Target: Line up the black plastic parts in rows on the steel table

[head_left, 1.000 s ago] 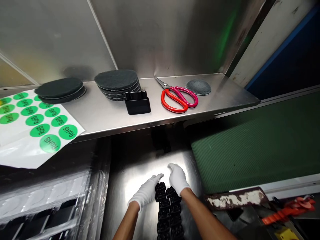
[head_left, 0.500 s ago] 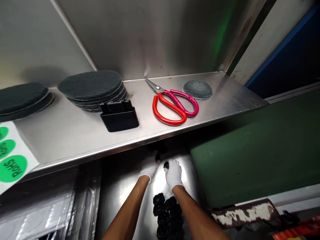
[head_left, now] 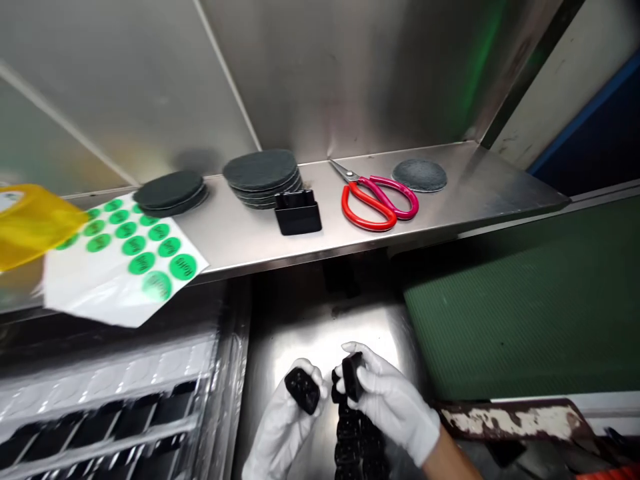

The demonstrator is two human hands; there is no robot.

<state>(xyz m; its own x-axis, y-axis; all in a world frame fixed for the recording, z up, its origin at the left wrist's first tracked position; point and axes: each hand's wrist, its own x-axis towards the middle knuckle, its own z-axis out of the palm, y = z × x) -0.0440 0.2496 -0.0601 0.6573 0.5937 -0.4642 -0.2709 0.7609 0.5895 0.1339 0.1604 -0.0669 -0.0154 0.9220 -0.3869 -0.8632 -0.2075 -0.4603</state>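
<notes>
In white gloves, both of my hands are over the steel worktop (head_left: pixel 280 333). My left hand (head_left: pixel 283 427) is closed around a small black plastic part (head_left: pixel 303 391), its hollow-looking, detailed face turned up. A second black plastic part (head_left: pixel 353 375) is pinched upright between the thumb and fingers of my right hand (head_left: pixel 395 403). Below and between the hands, rows of similar black parts (head_left: pixel 349 440) lie close together on the worktop, partly hidden by my right hand.
Red-handled scissors (head_left: pixel 370 207), dark round pads (head_left: pixel 263 170), a black holder (head_left: pixel 299 217), a RoHS sticker sheet (head_left: pixel 95 287) and yellow tape (head_left: pixel 40 223) lie on the steel shelf (head_left: pixel 240 243). Clear trays with black pieces (head_left: pixel 130 420) stand left; a green ribbed belt (head_left: pixel 530 313) runs right.
Both hands have come back from under the shelf toward me, each holding a black part now plainly seen. The view has swung left, showing more stickers, tape and trays.
</notes>
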